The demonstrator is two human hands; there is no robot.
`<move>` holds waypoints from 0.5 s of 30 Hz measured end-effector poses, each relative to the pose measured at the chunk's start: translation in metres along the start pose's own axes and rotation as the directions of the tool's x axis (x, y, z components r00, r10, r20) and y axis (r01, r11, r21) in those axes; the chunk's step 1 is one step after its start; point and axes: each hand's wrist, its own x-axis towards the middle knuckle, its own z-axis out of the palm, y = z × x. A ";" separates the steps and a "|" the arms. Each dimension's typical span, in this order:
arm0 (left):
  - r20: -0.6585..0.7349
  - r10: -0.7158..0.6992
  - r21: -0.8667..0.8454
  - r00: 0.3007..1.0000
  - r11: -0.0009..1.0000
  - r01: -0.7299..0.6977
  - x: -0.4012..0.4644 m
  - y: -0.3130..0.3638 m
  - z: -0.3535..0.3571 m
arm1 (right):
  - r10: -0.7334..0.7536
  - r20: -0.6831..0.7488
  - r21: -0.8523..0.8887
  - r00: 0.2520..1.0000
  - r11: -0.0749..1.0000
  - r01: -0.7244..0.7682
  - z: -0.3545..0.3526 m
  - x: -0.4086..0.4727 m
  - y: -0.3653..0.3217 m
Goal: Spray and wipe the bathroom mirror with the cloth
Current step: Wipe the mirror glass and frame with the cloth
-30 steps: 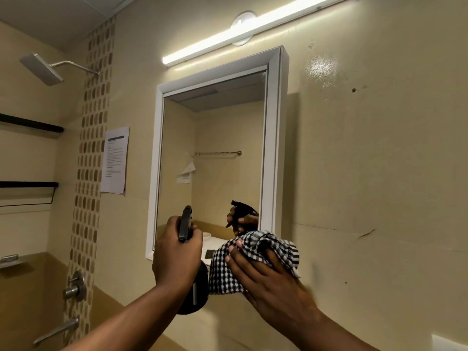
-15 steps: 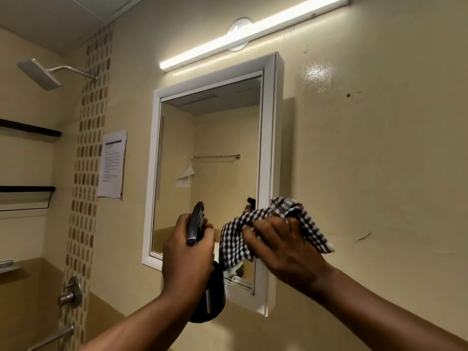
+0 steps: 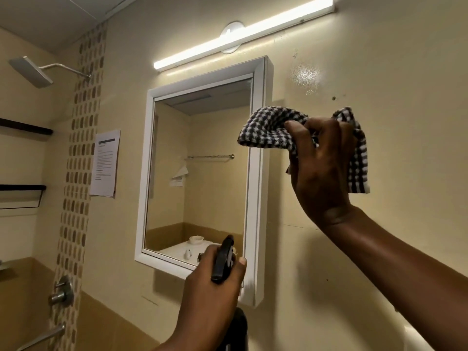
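Note:
A white-framed mirror hangs on the beige tiled wall. My right hand grips a black-and-white checked cloth, raised to the right of the mirror's upper right edge, with part of the cloth overlapping the frame. My left hand holds a black spray bottle in front of the mirror's lower right corner, nozzle pointing up toward the glass. The bottle's body is mostly hidden behind my hand and wrist.
A tube light runs above the mirror. A paper notice is taped left of it. A shower head, two dark shelves and shower taps occupy the left wall.
My right hand lifted the cloth from the mirror's lower right edge up and to the right. My left hand with the spray bottle stayed near the mirror's bottom corner.

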 end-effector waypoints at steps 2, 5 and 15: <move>0.026 -0.009 0.010 1.000 1.000 0.009 -0.005 -0.001 0.003 | 0.027 -0.006 0.001 1.000 1.000 -0.027 0.000 0.002 -0.001; 0.039 0.005 0.015 0.999 1.000 -0.006 -0.006 0.002 0.006 | 0.066 -0.020 0.026 0.998 0.998 -0.065 -0.001 0.005 -0.002; 0.004 0.047 0.043 0.999 0.998 -0.047 0.002 0.002 0.006 | -0.004 -0.116 0.025 0.993 1.000 0.007 0.008 0.024 0.003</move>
